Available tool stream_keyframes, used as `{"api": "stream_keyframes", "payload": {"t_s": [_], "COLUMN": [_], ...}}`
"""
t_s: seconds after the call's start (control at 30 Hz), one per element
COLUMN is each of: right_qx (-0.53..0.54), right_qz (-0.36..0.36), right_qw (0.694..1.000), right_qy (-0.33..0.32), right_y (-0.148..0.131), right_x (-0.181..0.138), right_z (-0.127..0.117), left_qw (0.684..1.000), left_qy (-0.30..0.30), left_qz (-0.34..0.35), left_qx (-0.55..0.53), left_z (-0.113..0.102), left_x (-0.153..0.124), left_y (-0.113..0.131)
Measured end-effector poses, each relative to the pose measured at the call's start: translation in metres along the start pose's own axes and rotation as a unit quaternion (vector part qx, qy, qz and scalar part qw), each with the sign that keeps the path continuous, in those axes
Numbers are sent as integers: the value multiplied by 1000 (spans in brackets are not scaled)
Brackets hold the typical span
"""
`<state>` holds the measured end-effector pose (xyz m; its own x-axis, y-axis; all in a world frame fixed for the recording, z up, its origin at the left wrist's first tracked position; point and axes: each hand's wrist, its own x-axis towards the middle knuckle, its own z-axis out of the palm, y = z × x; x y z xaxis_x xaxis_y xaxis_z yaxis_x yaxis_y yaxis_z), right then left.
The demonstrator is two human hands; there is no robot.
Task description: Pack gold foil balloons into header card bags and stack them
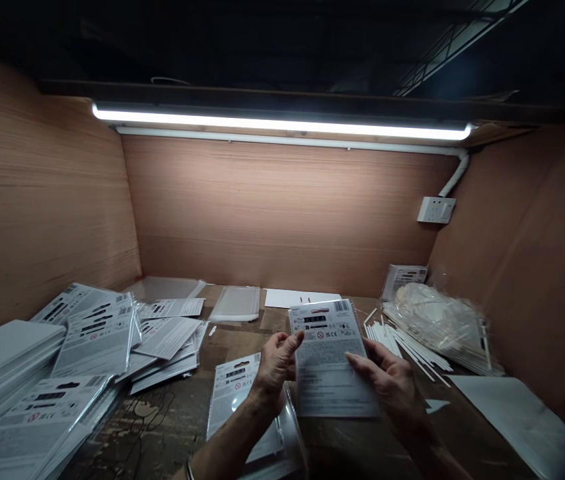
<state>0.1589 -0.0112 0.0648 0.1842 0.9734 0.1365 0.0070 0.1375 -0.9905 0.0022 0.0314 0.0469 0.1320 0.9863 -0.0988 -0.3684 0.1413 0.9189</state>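
Observation:
A printed card in a clear sleeve [329, 373], with a hang slot at its top, is held upright and slightly tilted above the table. My right hand [395, 383] grips its right edge, thumb across the front and fingers behind. At the left edge my left hand [276, 367] is closed, its thumb against the card and its other fingers partly hidden. Below my left forearm another sleeved card [227, 393] lies on the table, overlapping clear plastic sleeves [289, 427].
Piles of sleeved cards [95, 340] and a white stack [7, 353] fill the left side. Clear sleeves [235, 303] lie at the back. White sticks [412, 343] and a plastic bag [437, 313] sit at right, near a white sheet [507, 413]. Wooden walls enclose the table.

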Motion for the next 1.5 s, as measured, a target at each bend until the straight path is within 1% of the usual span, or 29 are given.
{"api": "stream_keyframes", "payload": {"t_s": [0.07,0.13,0.23,0.33,0.4,0.5,0.67,0.77,0.83,0.9,0.93,1.0,1.07,1.1,1.13,1.2,1.27,1.37,1.5], "right_qx": [45,24,-35,5,38,62,78,104,130,146,147,143,137,135,135,138,143,152,155], "right_qz": [23,26,21,32,41,46,68,97,131,162,173,190,202,204,205,207,211,215,217], "right_qw": [999,999,999,998,998,997,992,987,979,971,967,963,959,958,958,956,953,950,951], "right_qy": [-19,-22,-36,-54,-42,-28,-74,-79,-90,-103,-111,-128,-143,-147,-151,-157,-165,-170,-155], "right_y": [1,8,22,34,38,40,39,39,37,34,33,30,30,31,32,36,39,43,43], "right_x": [-3,-4,-3,0,1,2,0,-1,-1,-1,-1,0,1,1,2,2,1,1,2], "right_z": [1,4,5,6,7,7,8,12,17,22,24,28,32,35,37,40,44,45,42], "left_qw": [996,990,985,983,984,986,986,991,995,994,991,978,953,942,937,938,947,955,955], "left_qy": [-74,-105,-103,-111,-112,-100,-96,-94,-95,-73,-43,63,170,204,223,231,220,201,186], "left_qz": [-19,-12,14,48,55,52,50,42,21,2,2,32,51,46,37,17,2,-13,-15], "left_qx": [-44,-91,-136,-139,-127,-121,-123,-89,-17,80,126,195,246,262,268,256,232,218,230], "left_z": [0,2,5,6,7,6,3,-2,-10,-26,-38,-67,-98,-112,-124,-142,-149,-146,-136], "left_x": [0,-2,-6,-8,-8,-6,-4,-7,-10,-12,-13,-15,-21,-24,-28,-35,-40,-42,-40], "left_y": [0,-3,-11,-16,-17,-17,-22,-17,-5,11,19,33,39,39,36,28,17,5,2]}}
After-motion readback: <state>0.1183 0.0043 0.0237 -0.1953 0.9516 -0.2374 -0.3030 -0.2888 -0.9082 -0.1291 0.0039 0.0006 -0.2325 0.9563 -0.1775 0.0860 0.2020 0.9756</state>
